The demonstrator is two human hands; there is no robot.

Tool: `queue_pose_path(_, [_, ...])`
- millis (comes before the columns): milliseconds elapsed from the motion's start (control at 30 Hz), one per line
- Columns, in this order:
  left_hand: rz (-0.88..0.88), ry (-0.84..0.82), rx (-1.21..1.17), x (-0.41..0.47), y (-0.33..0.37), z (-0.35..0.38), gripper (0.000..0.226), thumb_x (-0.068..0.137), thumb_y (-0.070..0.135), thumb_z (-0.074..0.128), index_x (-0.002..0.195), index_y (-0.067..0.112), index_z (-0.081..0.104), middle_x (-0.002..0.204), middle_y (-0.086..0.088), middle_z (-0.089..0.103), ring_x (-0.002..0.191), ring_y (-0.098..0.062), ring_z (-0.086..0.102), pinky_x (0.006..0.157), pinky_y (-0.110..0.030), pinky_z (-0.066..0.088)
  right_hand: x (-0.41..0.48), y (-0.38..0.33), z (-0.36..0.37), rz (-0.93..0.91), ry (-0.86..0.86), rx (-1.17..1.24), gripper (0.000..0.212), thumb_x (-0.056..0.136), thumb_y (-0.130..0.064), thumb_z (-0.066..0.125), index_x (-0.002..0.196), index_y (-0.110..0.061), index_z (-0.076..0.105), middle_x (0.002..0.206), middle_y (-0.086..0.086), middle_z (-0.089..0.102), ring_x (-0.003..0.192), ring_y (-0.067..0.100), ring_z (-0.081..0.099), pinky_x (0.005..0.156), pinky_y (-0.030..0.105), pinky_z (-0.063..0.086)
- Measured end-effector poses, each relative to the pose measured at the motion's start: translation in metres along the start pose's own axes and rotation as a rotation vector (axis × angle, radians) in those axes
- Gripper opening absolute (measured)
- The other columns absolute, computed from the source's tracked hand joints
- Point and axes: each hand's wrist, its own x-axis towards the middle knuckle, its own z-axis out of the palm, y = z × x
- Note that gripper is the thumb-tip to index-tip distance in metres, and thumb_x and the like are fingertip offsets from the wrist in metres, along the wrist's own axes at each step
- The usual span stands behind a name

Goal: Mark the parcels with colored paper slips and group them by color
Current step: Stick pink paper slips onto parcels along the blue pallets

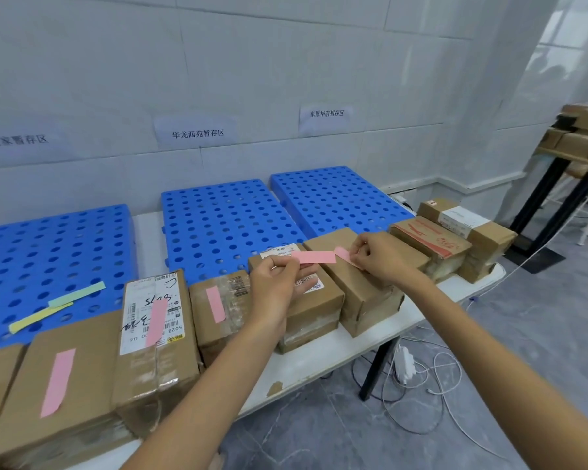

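A white table [319, 364] stood against a white tiled wall, above a grey floor strewn with white cables [421, 395]. Along the table's near edge ran a row of brown cardboard parcels. 3 of them each bore 1 pink slip on top: a large plain box [89, 361] with pink slip 1 [57, 381], a white-labelled box [170, 364] with pink slip 2 [156, 322], and a tape-wrapped box [202, 330] with pink slip 3 [215, 304].

Just past these, the left hand [279, 283] pinched the left end of a loose pink paper slip [314, 257]. The right hand [384, 257] pinched a folded pink flap [345, 255] at its right end. They held the slip above a barcode-labelled box [316, 310], beside another plain box [364, 293].

Farther right sat a red-printed carton [428, 239]. Behind the row lay 3 blue perforated plastic pallets [228, 225]. The left one carried a green paper slip [77, 294] touching a yellow paper slip [39, 317]. Paper signs [197, 132] hung on the wall.
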Motion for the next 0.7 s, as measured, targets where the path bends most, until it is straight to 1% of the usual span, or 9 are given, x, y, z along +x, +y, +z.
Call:
queue_pose_path(133, [-0.009,0.011,-0.016,-0.001,-0.001,-0.002,0.004,0.093,0.003,0.055,0.09,0.002,0.054,0.092,-0.011,0.071,0.082,-0.018,0.073,0.061,-0.023,0.058,0.008,-0.001,0.006,0.002,0.011,-0.136,0.015,0.09,-0.026,0.062,0.089,-0.014,0.055,0.073,-0.008,0.052,0.066,0.005,0.047,0.054,0.018,0.03])
queue_pose_path(233, [-0.01,0.017,-0.008,-0.002,-0.001,-0.003,0.004,0.093,0.003,0.056,0.094,0.0,0.056,0.094,-0.012,0.071,0.082,-0.017,0.073,0.06,-0.022,0.057,0.016,0.002,0.008,0.022,0.017,-0.211,0.029,0.088,-0.042,0.063,0.082,-0.016,0.051,0.073,-0.004,0.054,0.071,0.013,0.051,0.058,0.023,0.035])
queue_pose_path(333, [-0.013,0.03,0.0,-0.002,0.0,-0.005,0.005,0.093,0.004,0.057,0.093,-0.001,0.057,0.094,-0.014,0.071,0.083,-0.018,0.073,0.059,-0.022,0.057,0.019,0.002,0.005,0.055,0.015,-0.34,0.045,0.085,-0.057,0.057,0.072,-0.016,0.048,0.065,-0.001,0.05,0.061,0.013,0.045,0.056,0.027,0.032])
queue_pose_path(433, [-0.011,0.038,-0.005,-0.003,0.0,-0.006,0.005,0.093,0.004,0.057,0.091,0.0,0.058,0.093,-0.014,0.071,0.082,-0.019,0.073,0.059,-0.022,0.057,0.019,0.005,0.007,0.063,0.041,-0.376,0.051,0.082,-0.065,0.055,0.067,-0.017,0.048,0.061,0.0,0.051,0.057,0.013,0.046,0.057,0.027,0.035])
queue_pose_path(467, [-0.011,0.04,-0.006,-0.003,0.0,-0.005,0.005,0.093,0.004,0.057,0.091,0.0,0.058,0.093,-0.014,0.071,0.082,-0.019,0.073,0.058,-0.022,0.057,0.018,0.008,0.008,0.043,0.05,-0.361,0.051,0.082,-0.065,0.055,0.067,-0.016,0.049,0.061,0.001,0.052,0.058,0.014,0.047,0.057,0.028,0.036])
queue_pose_path(533, [-0.012,0.04,-0.007,-0.004,0.001,-0.005,0.005,0.093,0.004,0.057,0.091,0.0,0.058,0.093,-0.014,0.071,0.081,-0.019,0.073,0.057,-0.021,0.056,0.016,0.013,0.007,-0.018,0.019,-0.308,0.044,0.085,-0.056,0.058,0.071,-0.014,0.052,0.066,0.003,0.055,0.064,0.015,0.049,0.06,0.028,0.036])
queue_pose_path(567, [-0.01,0.038,-0.007,-0.005,0.001,-0.006,0.004,0.093,0.004,0.057,0.091,0.0,0.058,0.093,-0.014,0.071,0.081,-0.018,0.073,0.057,-0.021,0.056,0.013,0.015,0.003,-0.052,-0.018,-0.276,0.036,0.087,-0.048,0.061,0.076,-0.014,0.055,0.071,0.002,0.057,0.067,0.014,0.05,0.061,0.027,0.036])
queue_pose_path(633, [-0.004,0.026,-0.011,-0.006,0.001,-0.006,0.004,0.092,0.004,0.057,0.091,-0.001,0.058,0.093,-0.015,0.071,0.081,-0.018,0.073,0.057,-0.021,0.056,0.006,0.02,-0.007,-0.134,-0.08,-0.185,0.019,0.086,-0.031,0.068,0.085,-0.014,0.061,0.075,-0.002,0.059,0.068,0.007,0.049,0.062,0.023,0.036])
queue_pose_path(700, [-0.001,0.007,-0.01,-0.008,0.001,-0.006,0.006,0.093,0.004,0.057,0.095,-0.002,0.059,0.092,-0.013,0.072,0.081,-0.018,0.073,0.058,-0.021,0.056,-0.001,0.027,-0.015,-0.258,-0.081,-0.056,0.008,0.082,-0.016,0.073,0.083,-0.017,0.065,0.073,-0.004,0.059,0.064,0.002,0.049,0.064,0.019,0.038])
